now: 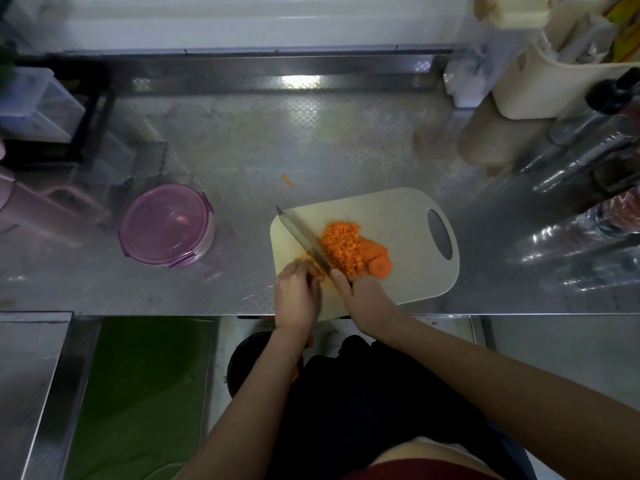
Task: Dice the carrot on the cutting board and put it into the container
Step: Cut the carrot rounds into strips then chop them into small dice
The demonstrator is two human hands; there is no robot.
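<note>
A pale cutting board lies at the counter's front edge. On it is a heap of diced carrot, with a few round carrot slices at its right. My right hand grips the handle of a knife, whose blade runs up and left along the heap. My left hand rests on the board's left part, its curled fingers over small carrot bits next to the blade. The round container with a purple lid stands on the counter to the left, lid on.
One stray carrot piece lies on the steel counter behind the board. A pink jug stands far left, a cream holder and bottles at the right. A dark bin sits below the counter edge.
</note>
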